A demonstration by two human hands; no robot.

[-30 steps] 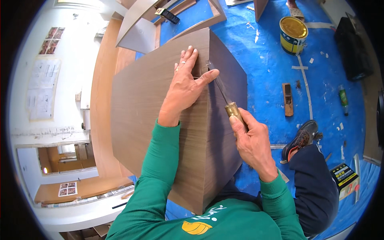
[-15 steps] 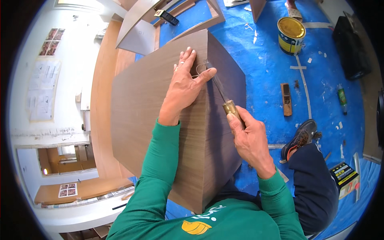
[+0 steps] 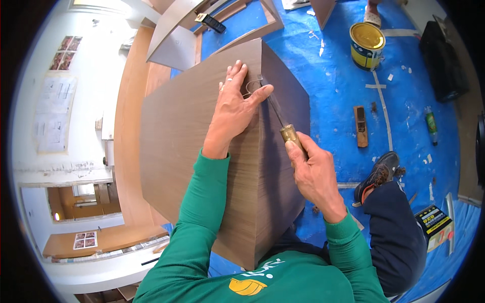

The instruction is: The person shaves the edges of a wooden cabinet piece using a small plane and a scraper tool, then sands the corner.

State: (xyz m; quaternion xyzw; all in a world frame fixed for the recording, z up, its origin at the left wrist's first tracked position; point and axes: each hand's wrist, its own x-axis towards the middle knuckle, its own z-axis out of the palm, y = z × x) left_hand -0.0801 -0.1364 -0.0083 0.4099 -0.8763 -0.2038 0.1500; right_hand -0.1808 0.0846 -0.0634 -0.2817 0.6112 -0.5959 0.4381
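In the head view, a brown wooden box (image 3: 192,126) is being steadied by the left hand (image 3: 231,111), whose grip is being left released: the fingers are being spread flat on the broad face, near the long edge shared with the narrower side. By the right hand (image 3: 316,174) a chisel (image 3: 290,133) is being held; that grip is being clenched around its handle, and the blade is being laid along the same edge, pointing toward the box's far corner. A thin curl (image 3: 248,87) is standing at the edge beside the left thumb (image 3: 263,93).

The thumb is being exposed right beside the blade; if too much force were being applied, or the curl were suddenly giving way, the skin could be cut. If the blade were being tilted too steeply, the brown surface could be gouged or the edge chipped. How firmly the box is being supported underneath cannot be seen; if it were being rocked, the blade could be sent off the edge, over the blue sheet (image 3: 331,96).
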